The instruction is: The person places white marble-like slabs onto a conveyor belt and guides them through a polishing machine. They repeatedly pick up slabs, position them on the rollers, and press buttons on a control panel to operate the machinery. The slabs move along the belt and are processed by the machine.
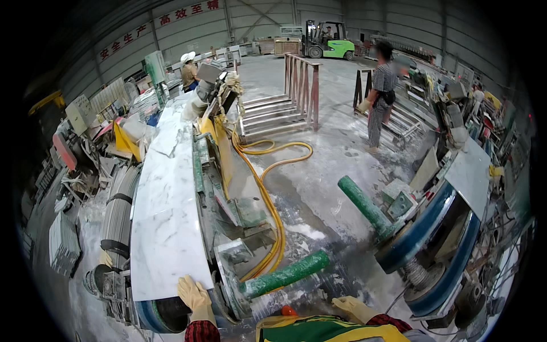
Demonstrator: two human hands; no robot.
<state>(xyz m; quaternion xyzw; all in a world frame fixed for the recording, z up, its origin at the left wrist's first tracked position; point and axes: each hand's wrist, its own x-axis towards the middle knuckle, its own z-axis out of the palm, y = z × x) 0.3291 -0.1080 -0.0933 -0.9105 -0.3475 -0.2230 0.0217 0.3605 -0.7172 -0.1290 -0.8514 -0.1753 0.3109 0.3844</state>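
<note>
My left hand (196, 297), in a yellow glove, lies flat with fingers apart on the near end of a long white marble slab (165, 211). The slab rests on a machine bed with blue belt rollers (156, 313) under its near edge. My right hand (352, 308), also gloved, hangs free over the wet floor and holds nothing. It is near a green roller bar (288, 275) that juts from the machine frame.
A yellow hose (268, 188) snakes across the wet concrete floor. A second green bar (364, 205) and blue-belted machine (433, 239) stand at right. One person (379, 94) stands by metal racks (299, 85), another (188, 71) farther back. A green forklift (327, 41) is parked behind.
</note>
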